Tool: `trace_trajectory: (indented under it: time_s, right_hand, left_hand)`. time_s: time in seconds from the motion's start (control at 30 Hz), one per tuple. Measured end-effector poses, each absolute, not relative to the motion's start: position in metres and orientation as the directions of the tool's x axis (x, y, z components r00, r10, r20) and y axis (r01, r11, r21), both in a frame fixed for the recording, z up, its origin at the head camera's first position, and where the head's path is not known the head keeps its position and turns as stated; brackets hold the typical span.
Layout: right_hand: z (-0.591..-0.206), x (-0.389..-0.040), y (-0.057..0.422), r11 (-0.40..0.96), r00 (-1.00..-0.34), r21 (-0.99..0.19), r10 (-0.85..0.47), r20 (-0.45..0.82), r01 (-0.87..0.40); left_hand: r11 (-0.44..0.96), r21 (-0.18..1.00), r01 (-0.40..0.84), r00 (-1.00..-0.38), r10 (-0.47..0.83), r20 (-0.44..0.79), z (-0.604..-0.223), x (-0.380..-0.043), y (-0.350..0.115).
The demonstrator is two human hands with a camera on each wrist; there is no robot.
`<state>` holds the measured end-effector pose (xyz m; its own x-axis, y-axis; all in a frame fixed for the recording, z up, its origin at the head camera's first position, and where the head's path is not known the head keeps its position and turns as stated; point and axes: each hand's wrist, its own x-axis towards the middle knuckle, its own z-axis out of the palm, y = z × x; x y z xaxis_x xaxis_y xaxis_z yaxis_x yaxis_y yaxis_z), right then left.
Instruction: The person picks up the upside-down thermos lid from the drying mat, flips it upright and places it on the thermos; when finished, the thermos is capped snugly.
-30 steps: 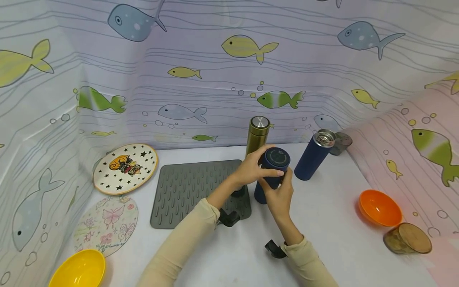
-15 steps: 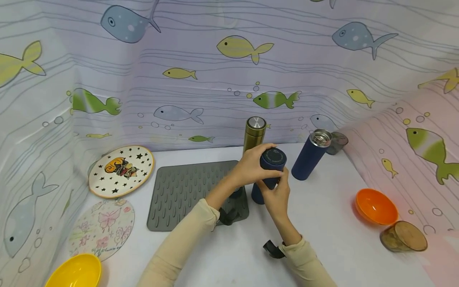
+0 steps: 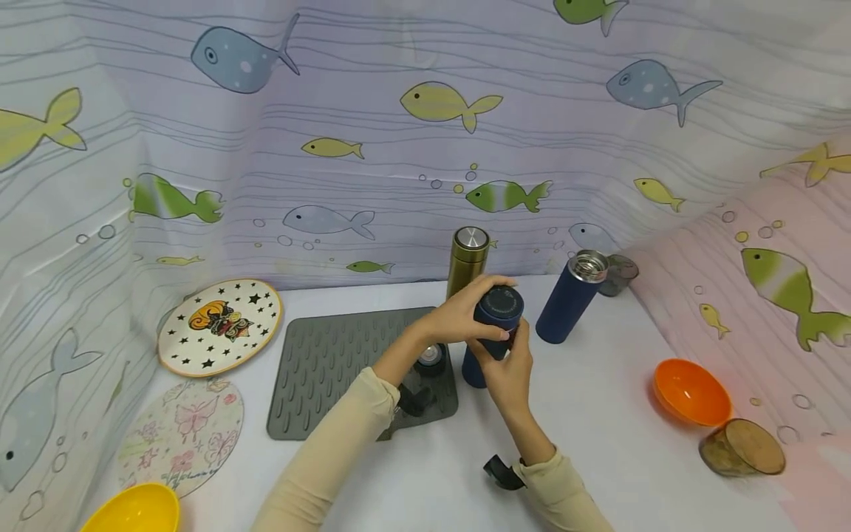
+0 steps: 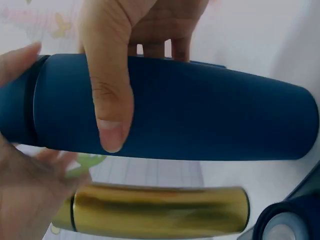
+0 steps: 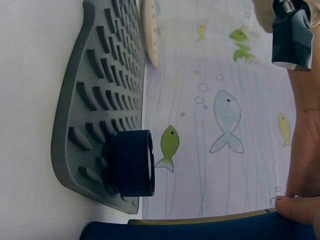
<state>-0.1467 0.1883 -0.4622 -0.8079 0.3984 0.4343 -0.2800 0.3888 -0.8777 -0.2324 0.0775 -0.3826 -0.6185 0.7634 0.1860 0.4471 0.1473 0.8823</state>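
A dark blue thermos [image 3: 473,367] stands upright on the white table, just right of the grey mat. My left hand [image 3: 455,316] grips its lid [image 3: 501,304], thumb along the near side and fingers behind. Lower down, my right hand [image 3: 509,375] holds the body; its thumb [image 4: 111,115] crosses the blue wall in the left wrist view. A thin dark seam parts lid and body there. Behind the hands stands a gold thermos [image 3: 467,260] with a silver-topped lid. To the right, a second blue thermos [image 3: 567,301] is uncovered, showing its steel mouth.
On the grey ridged mat [image 3: 332,355] rests a dark blue lid [image 5: 134,164], beside my left wrist. A star-patterned plate [image 3: 222,325], butterfly placemat [image 3: 189,436] and yellow bowl [image 3: 136,510] lie left. An orange bowl [image 3: 691,391] and brown glass cups [image 3: 738,447] [image 3: 620,275] are right.
Both hands keep their hold on the blue thermos. My left forearm has shifted slightly, showing more of the lid on the mat. The head view has moved a little.
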Motion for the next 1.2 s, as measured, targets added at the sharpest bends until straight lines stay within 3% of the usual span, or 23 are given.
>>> trace_trajectory:
  time_s: [0.17, 0.27, 0.33, 0.5, 0.67, 0.8, 0.97, 1.1, 1.2]
  right_hand:
    - [-0.458, -0.145, 0.187, 0.379, -0.819, -0.887, 0.399, 0.413, -0.263]
    - [-0.450, -0.142, 0.186, 0.359, -0.832, -0.899, 0.395, 0.389, -0.251]
    - [-0.450, -0.141, 0.186, 0.343, -0.836, -0.906, 0.397, 0.380, -0.249]
    - [-0.464, -0.144, 0.190, 0.344, -0.832, -0.903, 0.398, 0.387, -0.256]
    - [-0.464, -0.144, 0.191, 0.340, -0.835, -0.898, 0.376, 0.401, -0.278]
    - [-0.465, -0.144, 0.191, 0.344, -0.833, -0.896, 0.377, 0.405, -0.281]
    - [-0.463, -0.144, 0.190, 0.355, -0.834, -0.894, 0.375, 0.405, -0.275]
    - [-0.463, -0.144, 0.190, 0.358, -0.831, -0.892, 0.379, 0.408, -0.275]
    - [-0.465, -0.144, 0.192, 0.353, -0.838, -0.893, 0.365, 0.406, -0.280]
  left_hand:
    - [0.190, 0.844, 0.501, -0.731, 0.615, 0.295, -0.391, -0.222, 0.083]
    - [0.039, 0.883, 0.468, -0.710, 0.611, 0.349, -0.397, -0.222, 0.082]
    - [-0.022, 0.915, 0.403, -0.690, 0.650, 0.320, -0.399, -0.223, 0.080]
    - [0.054, 0.911, 0.410, -0.720, 0.633, 0.286, -0.401, -0.218, 0.083]
    - [-0.052, 0.929, 0.366, -0.710, 0.630, 0.315, -0.401, -0.218, 0.086]
    - [0.064, 0.920, 0.387, -0.750, 0.603, 0.274, -0.402, -0.215, 0.087]
    - [-0.039, 0.940, 0.339, -0.742, 0.603, 0.293, -0.403, -0.216, 0.087]
    - [0.052, 0.921, 0.386, -0.759, 0.585, 0.285, -0.402, -0.215, 0.088]
    - [-0.032, 0.936, 0.350, -0.745, 0.596, 0.299, -0.405, -0.216, 0.090]
